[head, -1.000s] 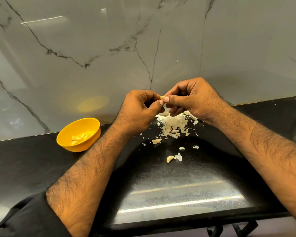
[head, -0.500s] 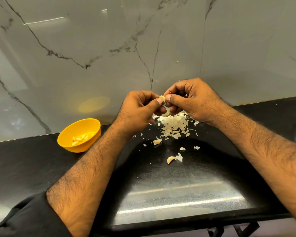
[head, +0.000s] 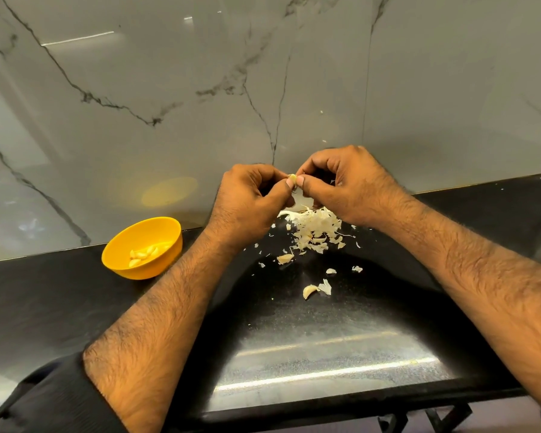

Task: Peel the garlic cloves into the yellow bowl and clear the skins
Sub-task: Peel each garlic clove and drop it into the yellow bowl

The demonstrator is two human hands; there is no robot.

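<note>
- Both thumbs pinch one garlic clove (head: pixel 292 177): left hand (head: pixel 247 198), right hand (head: pixel 344 185).
- Best strip it over the skins (head: pixel 314 228), then drop it in the yellow bowl (head: pixel 116 260).

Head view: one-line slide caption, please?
Both hands, left hand and right hand, pinch a garlic clove above the skins.

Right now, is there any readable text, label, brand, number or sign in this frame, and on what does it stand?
None: no text is readable anywhere in the head view.
The yellow bowl shows plain walls, no label.
The marble wall carries only dark veins.
The black counter carries only garlic skins and light glare.
</note>
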